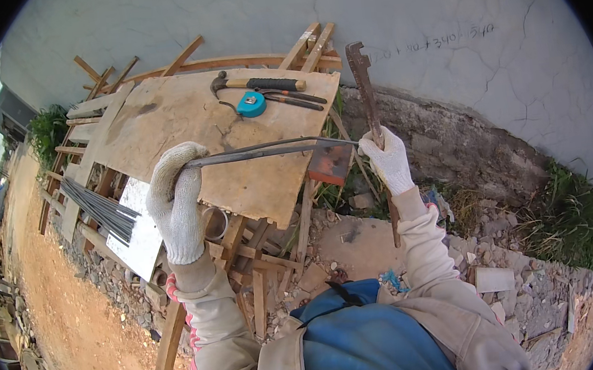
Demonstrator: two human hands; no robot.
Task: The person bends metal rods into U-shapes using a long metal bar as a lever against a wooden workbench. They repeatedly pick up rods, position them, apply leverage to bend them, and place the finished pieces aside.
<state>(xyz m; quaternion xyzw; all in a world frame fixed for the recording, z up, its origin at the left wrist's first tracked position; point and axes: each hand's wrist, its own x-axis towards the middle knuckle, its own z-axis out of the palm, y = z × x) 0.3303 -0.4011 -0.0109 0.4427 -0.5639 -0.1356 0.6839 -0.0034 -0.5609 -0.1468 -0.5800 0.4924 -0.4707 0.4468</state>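
Observation:
Both of my hands wear white knit gloves. My left hand [181,197] is closed round one end of a thin dark steel rod [264,151], raised in front of the plywood. Two nearly parallel lengths of it run rightward; whether it is one bent rod or two, I cannot tell. My right hand [386,159] grips an upright rusty bending bar [363,80] with a notched head. The rod's far end reaches the fingers of that hand, and its contact there is hidden. Beyond lie a claw hammer [257,83], a teal tape measure [251,104] and pliers [293,99].
A worn plywood sheet [153,128] rests on a rough timber frame. Several steel rods [102,209] lie at its left beside a white board [135,234]. A reddish metal block [330,163] sits at the right edge. Rubble [494,278] and a cracked wall [424,20] border the spot.

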